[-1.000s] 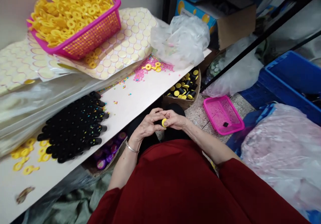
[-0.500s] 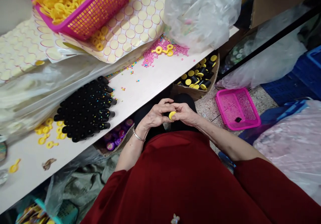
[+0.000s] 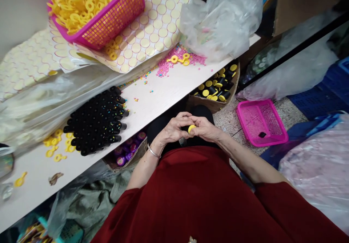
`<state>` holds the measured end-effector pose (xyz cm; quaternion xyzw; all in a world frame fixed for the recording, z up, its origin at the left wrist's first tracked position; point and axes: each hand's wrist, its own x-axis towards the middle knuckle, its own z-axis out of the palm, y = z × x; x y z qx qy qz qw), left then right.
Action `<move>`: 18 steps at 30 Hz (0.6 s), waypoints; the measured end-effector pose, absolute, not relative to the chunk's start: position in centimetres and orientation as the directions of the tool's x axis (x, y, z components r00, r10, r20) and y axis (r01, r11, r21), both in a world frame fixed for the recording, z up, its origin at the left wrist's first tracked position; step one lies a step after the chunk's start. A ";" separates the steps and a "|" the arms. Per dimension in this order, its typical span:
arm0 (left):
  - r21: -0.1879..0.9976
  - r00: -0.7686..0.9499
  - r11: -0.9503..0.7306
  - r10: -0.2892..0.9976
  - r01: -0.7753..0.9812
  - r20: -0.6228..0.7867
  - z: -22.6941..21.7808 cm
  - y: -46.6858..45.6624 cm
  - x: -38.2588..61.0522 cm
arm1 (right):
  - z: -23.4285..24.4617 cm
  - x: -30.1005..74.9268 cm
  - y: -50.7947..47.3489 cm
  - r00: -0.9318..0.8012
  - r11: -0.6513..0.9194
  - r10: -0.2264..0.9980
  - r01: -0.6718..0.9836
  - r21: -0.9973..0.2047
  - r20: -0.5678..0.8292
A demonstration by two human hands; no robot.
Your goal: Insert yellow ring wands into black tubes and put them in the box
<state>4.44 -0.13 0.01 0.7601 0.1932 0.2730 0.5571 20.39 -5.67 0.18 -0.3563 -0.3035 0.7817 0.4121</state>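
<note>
Above my lap, my left hand (image 3: pixel 174 128) and my right hand (image 3: pixel 206 128) meet with fingers curled together. Between them shows a round yellow cap (image 3: pixel 191 129), with my right thumb against its edge. Whatever is below the cap is hidden by my fingers. On the white table to the left, black tubes (image 3: pixel 95 123) stand packed close together, with small coloured beads scattered over some of them. Loose yellow ring-shaped pieces (image 3: pixel 58 157) lie beside the tubes.
A pink basket (image 3: pixel 109 17) of yellow rings sits on sticker sheets (image 3: pixel 152 28). Pink beads (image 3: pixel 166 67) lie near a plastic bag (image 3: pixel 220 25). Below the table edge are a carton (image 3: pixel 231 97) of yellow-capped black tubes and a box of purple-capped items (image 3: pixel 121 160). A pink tray (image 3: pixel 261 123) rests on the floor.
The view has shifted slightly, so everything sits a little lower and further right. My hands stay together around the yellow cap, with its flat face turned more toward me.
</note>
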 end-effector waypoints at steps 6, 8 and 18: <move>0.943 0.769 -0.331 0.597 -0.024 0.229 0.6 -0.2 5.1 | 0.0 19.9 -5.7 -0.322 -0.392 0.911 -0.488 -0.780 -0.257; 0.958 0.756 -0.284 0.635 0.038 0.158 0.0 -0.2 5.2 | -0.8 19.6 -5.7 -0.254 -0.365 0.929 -0.509 -0.780 -0.269; 0.941 0.591 -0.336 0.768 0.044 0.247 -1.7 1.3 5.6 | -1.2 23.4 -2.3 -0.175 -0.398 0.917 -0.449 -0.800 -0.358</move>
